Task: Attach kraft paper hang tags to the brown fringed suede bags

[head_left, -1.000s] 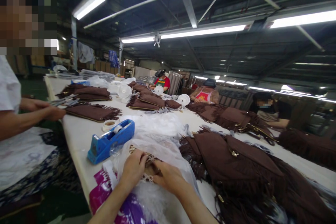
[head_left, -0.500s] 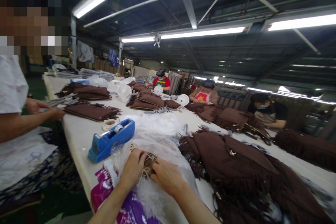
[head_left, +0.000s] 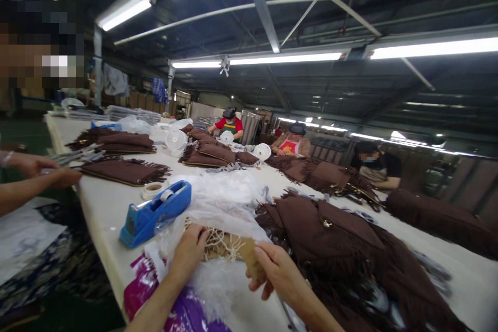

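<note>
Head view: at the lower centre of the frame, the right hand (head_left: 274,268) is closed on one piece of tan paper (head_left: 249,257), pinched between thumb and fingers. To its left, the left hand (head_left: 190,250) touches white strings (head_left: 231,247) with bent fingers; whether it grips any, I cannot tell. Counted: one blue tape dispenser (head_left: 155,212) left of centre, one loose tape roll (head_left: 148,194) just beside it, three white discs (head_left: 176,142) across mid-frame, three people (head_left: 290,146) beyond the discs.

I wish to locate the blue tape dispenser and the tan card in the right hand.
Blue tape dispenser (head_left: 154,213), head view: side of its body.
Tan card (head_left: 249,257), head view: end gripped by the right hand (head_left: 278,270).
</note>
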{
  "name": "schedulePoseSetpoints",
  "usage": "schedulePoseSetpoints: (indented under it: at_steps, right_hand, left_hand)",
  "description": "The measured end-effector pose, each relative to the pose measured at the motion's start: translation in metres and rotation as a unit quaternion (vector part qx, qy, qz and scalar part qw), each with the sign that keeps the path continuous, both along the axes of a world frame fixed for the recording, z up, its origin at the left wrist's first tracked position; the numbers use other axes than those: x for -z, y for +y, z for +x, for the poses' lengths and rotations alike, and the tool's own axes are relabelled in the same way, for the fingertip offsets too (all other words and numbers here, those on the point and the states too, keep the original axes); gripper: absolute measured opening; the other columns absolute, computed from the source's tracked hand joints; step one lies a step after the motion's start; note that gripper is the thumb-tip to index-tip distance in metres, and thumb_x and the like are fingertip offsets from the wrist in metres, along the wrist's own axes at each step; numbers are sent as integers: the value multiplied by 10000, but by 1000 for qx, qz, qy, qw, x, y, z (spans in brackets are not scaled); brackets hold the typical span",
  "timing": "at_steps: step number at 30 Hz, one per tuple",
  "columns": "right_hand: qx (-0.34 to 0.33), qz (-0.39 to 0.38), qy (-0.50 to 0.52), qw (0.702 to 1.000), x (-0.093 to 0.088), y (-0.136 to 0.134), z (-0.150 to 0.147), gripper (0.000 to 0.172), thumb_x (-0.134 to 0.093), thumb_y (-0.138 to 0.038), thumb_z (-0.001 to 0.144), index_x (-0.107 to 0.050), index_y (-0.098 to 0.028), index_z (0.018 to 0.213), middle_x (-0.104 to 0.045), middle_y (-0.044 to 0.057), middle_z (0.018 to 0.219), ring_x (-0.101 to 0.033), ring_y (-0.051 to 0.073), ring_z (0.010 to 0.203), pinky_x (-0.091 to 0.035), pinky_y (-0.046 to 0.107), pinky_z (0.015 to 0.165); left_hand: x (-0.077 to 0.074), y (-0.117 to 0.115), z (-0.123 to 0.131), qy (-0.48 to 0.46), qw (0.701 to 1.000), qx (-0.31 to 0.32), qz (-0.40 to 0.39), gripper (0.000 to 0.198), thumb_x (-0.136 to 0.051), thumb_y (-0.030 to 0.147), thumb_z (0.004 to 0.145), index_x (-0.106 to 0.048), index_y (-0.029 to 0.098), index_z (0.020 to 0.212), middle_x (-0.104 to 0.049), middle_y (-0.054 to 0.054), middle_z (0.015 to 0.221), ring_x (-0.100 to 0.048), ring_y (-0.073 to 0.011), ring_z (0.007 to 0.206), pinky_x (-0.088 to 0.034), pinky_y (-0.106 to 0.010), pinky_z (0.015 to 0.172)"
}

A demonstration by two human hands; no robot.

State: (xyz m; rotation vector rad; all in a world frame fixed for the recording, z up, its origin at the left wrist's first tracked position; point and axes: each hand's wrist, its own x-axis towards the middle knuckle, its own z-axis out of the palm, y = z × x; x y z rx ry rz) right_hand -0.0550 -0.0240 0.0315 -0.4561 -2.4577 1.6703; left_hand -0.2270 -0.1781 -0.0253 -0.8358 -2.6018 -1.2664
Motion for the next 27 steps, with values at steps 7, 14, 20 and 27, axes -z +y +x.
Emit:
schedulePoseSetpoints:
  at_steps: [7,14,20,27]
  right_hand:
    - [1,32,-10,999,-20,22,60,300,-457,-447,807,-537,-162,757,-628,1,622,-615,118,436,-322,131,296]
    - [8,43,22,999,-21,18,78,255,-470,-409,827,-530,-173,750,-562,-37,585,-644,133,464,-335,124,297]
    - [-36,26,19,999,-12,6,70,195,-495,-301,748,-590,-156,838,-580,-42,602,-580,91,399,-345,122,308]
    - [-7,-41,-2,999,-3,22,85,471,-553,-336,726,-597,-112,1138,-634,-8,671,-570,94,396,-354,146,318]
  left_hand:
    - [-14,-1,11,74,993,75,-46,163,-449,202,841,-603,184,791,-651,-97,881,-592,-260,866,-444,-387,827]
    - [-48,1,75,-30,967,250,40,300,-457,380,859,-670,176,914,-680,-84,960,-584,-258,928,-437,-370,840]
    - [-34,19,104,-297,882,350,112,378,-585,510,714,-645,137,721,-592,-4,622,-510,-136,586,-370,-228,527]
    - [-50,1,45,-101,975,167,-108,365,-411,408,850,-668,152,809,-721,-71,775,-658,-197,693,-442,-243,532]
